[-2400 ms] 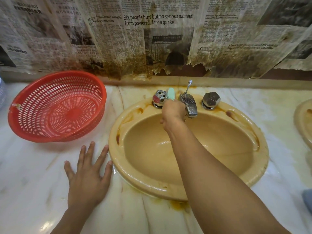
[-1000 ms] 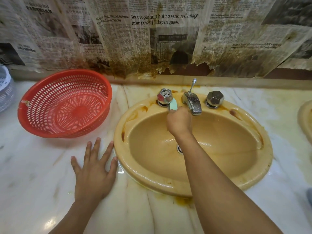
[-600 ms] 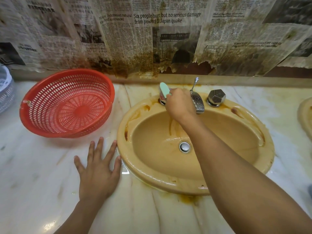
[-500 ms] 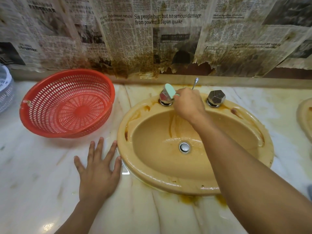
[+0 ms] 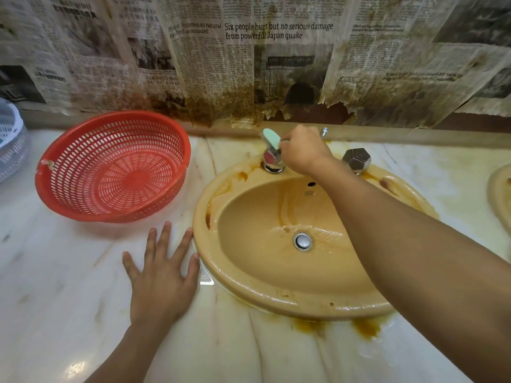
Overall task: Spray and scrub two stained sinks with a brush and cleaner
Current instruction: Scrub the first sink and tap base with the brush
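Observation:
A tan, brown-stained sink [image 5: 257,288] is set into the marble counter, with a chrome drain [image 5: 303,241] at its bottom. My right hand [image 5: 300,152] is at the sink's back rim, shut on a mint-green brush [image 5: 271,140] whose head rests on top of the left tap knob [image 5: 272,160]. The spout is hidden behind my right hand; only its lift rod tip [image 5: 324,131] shows. The right tap knob [image 5: 356,159] is uncovered. My left hand [image 5: 163,275] lies flat on the counter with fingers spread, its fingertips at the sink's left rim. No cleaner bottle is in view.
A red plastic colander basket [image 5: 113,167] sits tilted on the counter left of the sink. A white basket [image 5: 11,145] is at the far left edge. A second tan sink's rim [image 5: 502,200] shows at the right edge. Stained newspaper [image 5: 249,64] covers the wall behind.
My right hand moved the brush up from the basin's back wall onto the rim and over the left tap knob. Brown streaks now run down the basin wall. My left hand stayed flat.

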Demonstrator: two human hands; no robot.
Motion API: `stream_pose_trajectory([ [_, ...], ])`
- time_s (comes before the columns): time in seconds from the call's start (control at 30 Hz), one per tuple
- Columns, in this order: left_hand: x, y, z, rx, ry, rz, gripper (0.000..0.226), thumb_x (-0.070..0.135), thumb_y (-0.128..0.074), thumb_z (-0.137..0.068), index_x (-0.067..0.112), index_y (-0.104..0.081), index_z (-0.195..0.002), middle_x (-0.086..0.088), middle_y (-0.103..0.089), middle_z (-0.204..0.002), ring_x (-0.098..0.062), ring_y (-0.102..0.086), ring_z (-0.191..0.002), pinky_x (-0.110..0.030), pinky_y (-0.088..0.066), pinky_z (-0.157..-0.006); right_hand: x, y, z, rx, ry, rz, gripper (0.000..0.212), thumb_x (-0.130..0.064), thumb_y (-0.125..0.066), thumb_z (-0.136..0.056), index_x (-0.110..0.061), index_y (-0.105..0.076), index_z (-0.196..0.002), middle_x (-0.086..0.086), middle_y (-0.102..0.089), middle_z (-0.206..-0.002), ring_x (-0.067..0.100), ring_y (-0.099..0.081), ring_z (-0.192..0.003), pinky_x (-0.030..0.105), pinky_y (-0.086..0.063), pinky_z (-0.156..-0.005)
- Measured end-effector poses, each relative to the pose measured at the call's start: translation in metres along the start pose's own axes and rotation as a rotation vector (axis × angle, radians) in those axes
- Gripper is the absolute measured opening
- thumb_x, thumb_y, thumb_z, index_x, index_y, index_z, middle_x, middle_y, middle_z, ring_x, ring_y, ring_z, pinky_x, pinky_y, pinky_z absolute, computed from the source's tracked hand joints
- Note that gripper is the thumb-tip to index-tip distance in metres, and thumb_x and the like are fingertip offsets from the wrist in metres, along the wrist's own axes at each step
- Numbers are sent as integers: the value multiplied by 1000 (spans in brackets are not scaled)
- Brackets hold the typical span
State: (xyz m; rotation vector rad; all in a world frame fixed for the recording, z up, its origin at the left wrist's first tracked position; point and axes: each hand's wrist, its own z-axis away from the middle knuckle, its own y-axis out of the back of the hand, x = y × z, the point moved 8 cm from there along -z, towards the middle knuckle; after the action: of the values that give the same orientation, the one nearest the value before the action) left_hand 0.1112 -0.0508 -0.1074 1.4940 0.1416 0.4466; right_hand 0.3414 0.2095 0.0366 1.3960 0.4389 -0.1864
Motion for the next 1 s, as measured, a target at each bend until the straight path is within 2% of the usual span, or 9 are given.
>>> stream_pose_trajectory([
  [0.07,0,0,0,1,2,-1,64,66,-6,-100,49,-14,-161,8,4,-173,-15,13,-158,-67,2,-121,-11,-7,8,2,62,49,27,-24,-52,-100,-10,-73,-110,14,-60,-105,29,-54,-78,32,-39,-57],
  [0.2,0,1,-1,-1,4,7,64,66,-6,-99,49,-14,-161,8,3,-173,-15,13,-158,-67,3,-121,-8,-10,35,133,95,243,26,-22,-48,-101,-13,-68,-114,8,-52,-85,32,-48,-77,35,-36,-63],
  [0.27,0,0,0,-7,5,3,65,67,-4,-98,50,-12,-161,9,5,-173,-14,14,-158,-66,4,-122,-20,-23,41,132,159,334,28,-14,-47,-99,-12,-64,-120,7,-48,-77,31,-48,-74,36,-36,-61],
  [0.37,-1,1,0,-2,5,4,65,67,-4,-99,50,-12,-161,9,5,-173,-14,15,-158,-66,4,-122,-20,-45,54,115,178,375,32,-10,-47,-97,-14,-62,-125,9,-59,-85,30,-54,-75,35,-34,-61],
  [0.47,0,1,-1,-1,4,4,64,67,-5,-99,50,-13,-161,9,4,-173,-14,14,-158,-66,4,-122,19,-61,83,116,89,319,29,-22,-46,-104,-17,-58,-130,7,-58,-78,32,-56,-70,33,-34,-58],
  [0.57,0,1,-1,-3,7,5,65,67,-4,-99,49,-14,-161,9,4,-173,-15,13,-158,-66,3,-122,37,-64,89,144,54,304,35,-32,-44,-107,-21,-54,-138,11,-70,-88,36,-67,-81,33,-38,-59],
  [0.77,-1,1,-1,2,-4,3,66,68,-3,-99,50,-13,-161,9,4,-173,-15,13,-158,-67,3,-122,4,-74,44,78,170,303,34,-21,-51,-101,-23,-56,-135,11,-67,-99,37,-66,-93,35,-35,-63],
  [0.93,-2,0,-1,2,1,2,64,67,-6,-99,50,-13,-161,10,5,-173,-13,14,-158,-66,2,-122,40,-71,69,129,112,269,41,-36,-41,-107,-33,-46,-148,14,-69,-95,38,-66,-91,35,-38,-65],
  [1.0,-1,0,-1,-2,2,0,64,66,-5,-99,50,-12,-161,9,5,-173,-14,14,-158,-66,2,-122,41,-72,69,135,96,252,42,-36,-41,-107,-35,-44,-150,13,-69,-94,37,-66,-90,35,-37,-65],
])
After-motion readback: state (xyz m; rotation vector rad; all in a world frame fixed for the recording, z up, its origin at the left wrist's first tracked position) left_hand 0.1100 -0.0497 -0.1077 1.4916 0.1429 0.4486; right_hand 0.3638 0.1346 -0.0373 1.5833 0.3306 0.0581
